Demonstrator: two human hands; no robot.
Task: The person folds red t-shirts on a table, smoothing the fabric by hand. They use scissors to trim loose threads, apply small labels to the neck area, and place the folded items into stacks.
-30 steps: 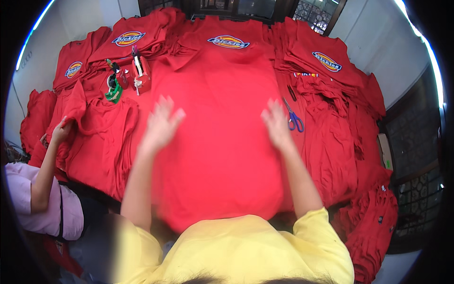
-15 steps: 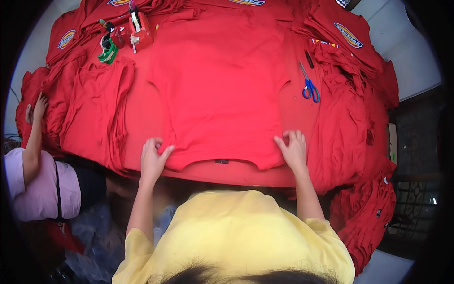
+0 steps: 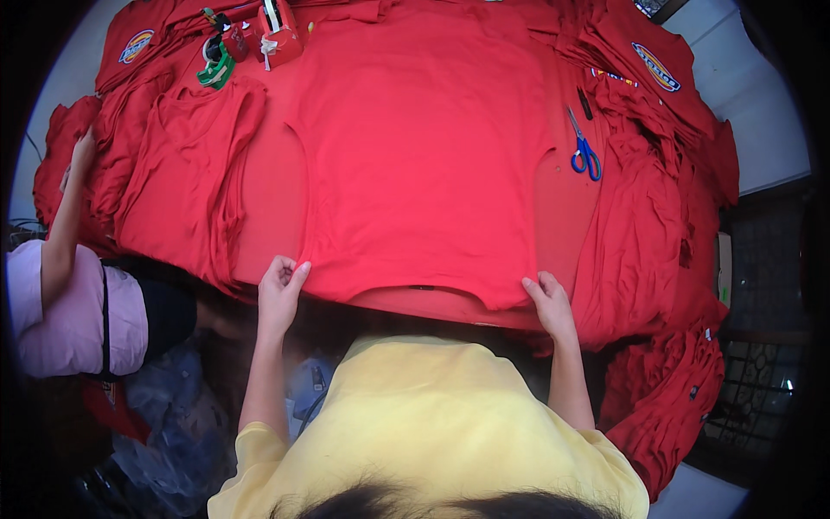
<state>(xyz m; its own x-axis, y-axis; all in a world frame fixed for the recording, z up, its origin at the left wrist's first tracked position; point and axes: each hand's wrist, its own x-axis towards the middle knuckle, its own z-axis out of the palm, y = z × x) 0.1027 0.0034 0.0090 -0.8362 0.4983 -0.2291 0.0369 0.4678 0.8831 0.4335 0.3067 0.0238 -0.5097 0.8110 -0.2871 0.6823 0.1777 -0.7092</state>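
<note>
A red sleeveless shirt point(image 3: 424, 164) lies spread flat in front of me, its neckline toward me and curved armholes at both sides. At its near left corner, my left hand point(image 3: 282, 287) pinches the shirt's edge between thumb and fingers. The near right corner is pinched the same way by my right hand point(image 3: 551, 303). A small dark label point(image 3: 421, 287) shows only partly at the neckline.
Blue-handled scissors point(image 3: 585, 158) lie to the right near a dark slim tool point(image 3: 585, 104). Red point(image 3: 278, 39) and green point(image 3: 216, 69) tape dispensers stand at the far left. Piled red garments point(image 3: 186, 173) flank the red table point(image 3: 268, 199). At left, a co-worker's arm point(image 3: 65, 212) reaches over a pile.
My fingers have closed on the shirt's two near corners, where thumb and fingers were apart before. The label at the neckline is now more covered. The whole view has shifted a little.
</note>
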